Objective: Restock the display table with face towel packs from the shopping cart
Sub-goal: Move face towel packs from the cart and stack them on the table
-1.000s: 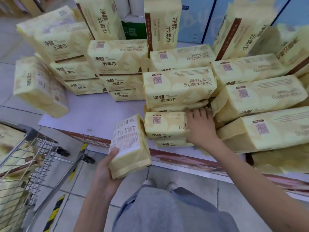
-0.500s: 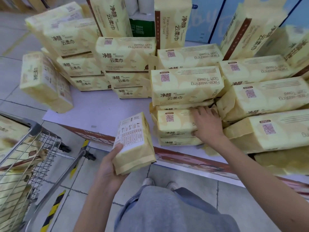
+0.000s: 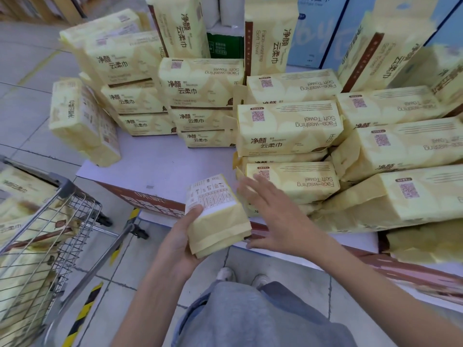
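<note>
- Pack [image 3: 218, 216] is gripped in the left hand [image 3: 179, 244], held at the near edge of the table [image 3: 155, 159] with its printed label facing up.
- Left thumb lies on the label face and the palm cups the pack's lower end.
- Right hand [image 3: 273, 214] is relaxed with its fingers spread, just beside the pack's right side. It's blurred, so I cannot tell if it touches.
- Stacks [image 3: 288, 126] of the same packs crowd the table's right and back.
- Cart [image 3: 66, 185] stands to the left, with more packs inside.
</note>
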`<state>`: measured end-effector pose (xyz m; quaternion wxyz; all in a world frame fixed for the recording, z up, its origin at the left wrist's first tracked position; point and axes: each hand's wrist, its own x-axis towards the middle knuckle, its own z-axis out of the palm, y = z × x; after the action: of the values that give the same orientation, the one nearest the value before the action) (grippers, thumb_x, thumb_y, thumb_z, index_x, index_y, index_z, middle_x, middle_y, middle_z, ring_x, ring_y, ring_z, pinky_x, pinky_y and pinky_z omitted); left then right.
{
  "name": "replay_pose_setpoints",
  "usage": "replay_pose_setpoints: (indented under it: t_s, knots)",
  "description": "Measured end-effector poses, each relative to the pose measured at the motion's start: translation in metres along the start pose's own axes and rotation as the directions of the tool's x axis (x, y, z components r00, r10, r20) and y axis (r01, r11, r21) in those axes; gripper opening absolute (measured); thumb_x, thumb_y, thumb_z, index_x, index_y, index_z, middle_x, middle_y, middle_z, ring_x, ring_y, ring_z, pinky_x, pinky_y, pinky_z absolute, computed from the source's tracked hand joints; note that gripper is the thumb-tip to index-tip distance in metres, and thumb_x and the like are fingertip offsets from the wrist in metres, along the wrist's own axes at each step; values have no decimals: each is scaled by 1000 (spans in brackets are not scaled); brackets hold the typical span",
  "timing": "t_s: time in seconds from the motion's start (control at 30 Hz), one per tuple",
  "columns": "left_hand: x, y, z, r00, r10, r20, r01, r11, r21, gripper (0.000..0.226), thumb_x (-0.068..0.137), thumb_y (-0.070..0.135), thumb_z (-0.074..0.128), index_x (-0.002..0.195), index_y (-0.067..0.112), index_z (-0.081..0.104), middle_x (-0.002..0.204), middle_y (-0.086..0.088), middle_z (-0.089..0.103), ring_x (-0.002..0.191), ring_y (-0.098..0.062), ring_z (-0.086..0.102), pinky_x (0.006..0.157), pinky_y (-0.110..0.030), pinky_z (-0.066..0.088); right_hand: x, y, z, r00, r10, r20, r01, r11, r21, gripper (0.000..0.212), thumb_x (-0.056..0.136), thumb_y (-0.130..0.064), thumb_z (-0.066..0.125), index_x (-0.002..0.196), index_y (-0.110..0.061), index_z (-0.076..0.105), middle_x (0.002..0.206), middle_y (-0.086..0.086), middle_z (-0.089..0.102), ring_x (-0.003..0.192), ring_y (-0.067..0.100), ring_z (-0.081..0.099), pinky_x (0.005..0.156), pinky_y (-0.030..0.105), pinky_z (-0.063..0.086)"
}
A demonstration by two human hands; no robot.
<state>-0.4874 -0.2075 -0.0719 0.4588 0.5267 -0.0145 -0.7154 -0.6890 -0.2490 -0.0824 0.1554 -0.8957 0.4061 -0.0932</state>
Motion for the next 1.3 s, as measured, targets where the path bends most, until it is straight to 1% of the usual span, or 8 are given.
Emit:
replay_pose_setpoints:
  t_s: [0.17,0.37,0.5,0.63,0.8,0.93,1.1,1.3]
  knots:
    - [-10,4,12,997,45,58,-52,991,124,29,88,34,59,108,13,63,76,-6,72,68,-21,69,61,-34,57,19,-14,19,968,-102,-229,137,980,145,85,66,-31,80,137,-22,33,139,8,40,126,25,42,87,39,53]
    - [-18,13,0,985,172,25,-170,921,352,51,83,59,48,116,22,61,101,-3,65,91,-23,63,76,-33,43,17,-4,-4,935,201,-293,-28,864,503,70,58,-29,84,118,-28,48,110,-12,52,97,-5,49,86,18,43]
    - [-7,13,-3,924,371,-92,-301,855,422,32,94,43,47,120,25,53,123,0,60,105,-20,59,84,-34,41,0,7,-25,856,476,-203,-138,588,797,76,44,-24,88,106,-41,48,104,-19,55,91,-13,51,73,8,43]
    - [9,18,12,929,362,-70,-306,864,401,42,91,45,53,130,30,46,133,3,49,120,-22,49,95,-42,44,-18,19,-34,771,631,-89,-77,231,970,86,26,-30,84,105,-40,51,109,-4,56,89,14,59,46,15,49]
    - [22,22,44,959,265,103,-284,904,320,31,89,44,55,118,33,54,122,1,59,112,-25,58,94,-52,49,-30,46,-27,787,617,13,23,-50,998,124,18,-25,98,131,-26,48,128,11,55,102,21,63,70,32,57]
    - [27,16,62,932,350,92,-360,874,327,39,89,32,61,126,27,49,118,1,58,113,-23,58,87,-45,53,-37,56,-35,790,613,5,57,-82,995,115,36,-25,96,138,-24,43,122,6,64,110,23,62,84,38,56]
    - [33,-8,79,866,470,171,-498,781,377,47,85,20,68,122,39,48,130,9,54,112,-14,58,94,-42,49,-34,56,-18,519,853,-60,-53,102,993,75,77,-16,72,141,-31,37,127,-2,59,117,23,57,93,60,46]
    - [37,-25,95,768,601,222,-626,630,461,62,78,18,75,131,34,46,121,30,52,111,6,52,74,-9,50,-23,53,-16,475,875,95,-101,-53,993,116,46,-79,71,144,-36,25,138,-8,52,127,26,50,60,25,48]
